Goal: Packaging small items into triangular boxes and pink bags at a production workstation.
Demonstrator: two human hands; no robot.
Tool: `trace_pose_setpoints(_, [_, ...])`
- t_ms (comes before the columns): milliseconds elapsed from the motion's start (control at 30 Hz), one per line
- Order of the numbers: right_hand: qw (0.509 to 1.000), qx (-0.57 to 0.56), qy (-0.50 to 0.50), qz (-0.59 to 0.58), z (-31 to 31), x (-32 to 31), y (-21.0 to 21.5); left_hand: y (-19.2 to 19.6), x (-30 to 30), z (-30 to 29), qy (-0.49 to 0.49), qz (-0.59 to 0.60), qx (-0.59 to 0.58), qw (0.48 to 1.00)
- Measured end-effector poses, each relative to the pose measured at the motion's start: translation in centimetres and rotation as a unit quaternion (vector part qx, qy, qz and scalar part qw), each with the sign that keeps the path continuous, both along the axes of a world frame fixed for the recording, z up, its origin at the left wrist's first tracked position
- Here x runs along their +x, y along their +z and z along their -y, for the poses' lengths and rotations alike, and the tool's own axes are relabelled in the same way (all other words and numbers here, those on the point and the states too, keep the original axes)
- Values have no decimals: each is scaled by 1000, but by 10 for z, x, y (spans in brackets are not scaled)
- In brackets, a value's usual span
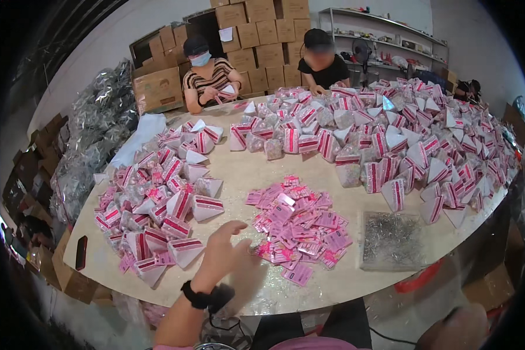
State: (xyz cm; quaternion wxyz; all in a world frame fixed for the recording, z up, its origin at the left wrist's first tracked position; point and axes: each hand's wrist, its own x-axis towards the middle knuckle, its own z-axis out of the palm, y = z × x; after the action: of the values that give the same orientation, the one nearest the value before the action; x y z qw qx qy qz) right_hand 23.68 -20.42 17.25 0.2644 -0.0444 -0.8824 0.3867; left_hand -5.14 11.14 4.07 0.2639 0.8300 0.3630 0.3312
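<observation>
My left hand (224, 254), with a black band on its wrist, is over the table just left of a heap of small pink cards (300, 224). Its fingers are apart and curved, and nothing shows between them. Left of that hand lies a pile of white-and-pink wedge-shaped pieces (178, 204), like cake slices, several in clear wrapping. What looks like my right hand (458, 329) is at the lower right, off the table and blurred, its fingers not readable. Right of the cards sits a clear, shallow box (364, 248) of tiny silvery metal bits.
A larger bank of wrapped wedges (385, 134) spreads across the far and right side of the table (256, 169). A phone (81, 252) lies near the left edge. Two people sit across, one holding a wedge. Cartons (268, 52) and clear bags (99, 134) stand behind.
</observation>
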Motion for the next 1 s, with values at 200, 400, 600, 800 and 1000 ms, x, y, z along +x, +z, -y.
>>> trace_pose_setpoints(200, [714, -102, -664, 197, -74, 54, -68, -2, 30, -76, 14, -128, 3, 992])
trace_pose_setpoints(400, [633, 3, -694, 345, -100, 101, -134, -43, 73, -105, 43, -204, -35, 978])
trace_pose_setpoints(600, [608, 2, -711, 352, -109, 112, -168, -33, 57, -129, 43, -87, -57, 994])
trace_pose_setpoints(800, [619, 25, -761, 195, -106, 120, -153, 24, 49, -119, 23, 86, -194, 977])
trace_pose_setpoints(1000, [650, -8, -755, 90, -106, 119, -147, 55, 50, -101, 14, 159, -228, 961])
